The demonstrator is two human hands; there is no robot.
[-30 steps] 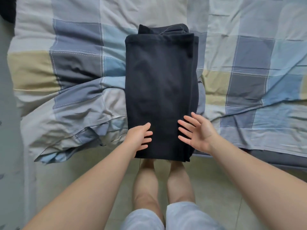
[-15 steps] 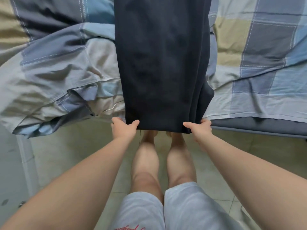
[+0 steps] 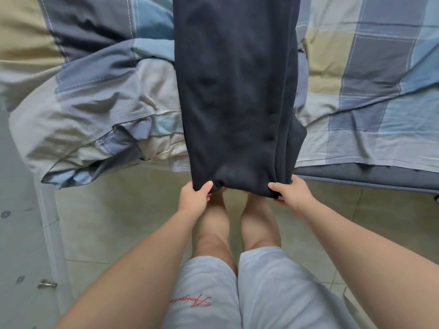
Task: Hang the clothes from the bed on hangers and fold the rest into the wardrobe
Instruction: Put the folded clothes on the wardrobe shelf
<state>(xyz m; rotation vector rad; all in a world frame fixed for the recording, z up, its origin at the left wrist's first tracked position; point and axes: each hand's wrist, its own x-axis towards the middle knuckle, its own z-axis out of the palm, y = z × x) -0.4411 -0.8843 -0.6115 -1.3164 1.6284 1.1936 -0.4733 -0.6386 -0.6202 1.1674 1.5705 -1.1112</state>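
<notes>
While the folded dark navy fabric garment [image 3: 237, 91] lies on the bed's checked blue-grey-beige cover [image 3: 356, 67], overhanging its edge, left hand [image 3: 193, 198] and right hand [image 3: 291, 193] pinch its near corners, thumbs on top.

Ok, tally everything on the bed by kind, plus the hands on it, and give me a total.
1 dark folded garment
1 bunched checked quilt
1 checked sheet
2 hands gripping the garment's near edge: left hand, right hand
Total: 5
</notes>
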